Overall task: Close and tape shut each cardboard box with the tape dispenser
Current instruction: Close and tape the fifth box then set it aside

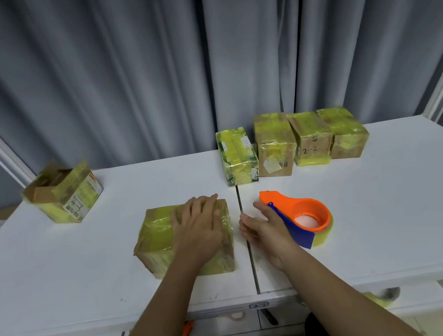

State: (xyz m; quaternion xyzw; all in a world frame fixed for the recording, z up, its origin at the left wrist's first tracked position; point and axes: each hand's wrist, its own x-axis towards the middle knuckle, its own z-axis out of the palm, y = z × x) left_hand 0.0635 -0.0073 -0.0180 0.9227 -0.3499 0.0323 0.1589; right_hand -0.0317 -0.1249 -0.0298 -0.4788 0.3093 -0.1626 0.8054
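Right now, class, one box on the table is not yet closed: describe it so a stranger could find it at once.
Look at the white table before the grey curtain, then its far left corner. There stands the open box, alone and turned at an angle. Unlike all the others, its flaps stick up.

On the table [368, 232], a closed box [157, 243] lies front centre, the dispenser [305, 215] to its right. Four boxes [291, 143] stand in a row behind; an open box [64, 191] is far left.
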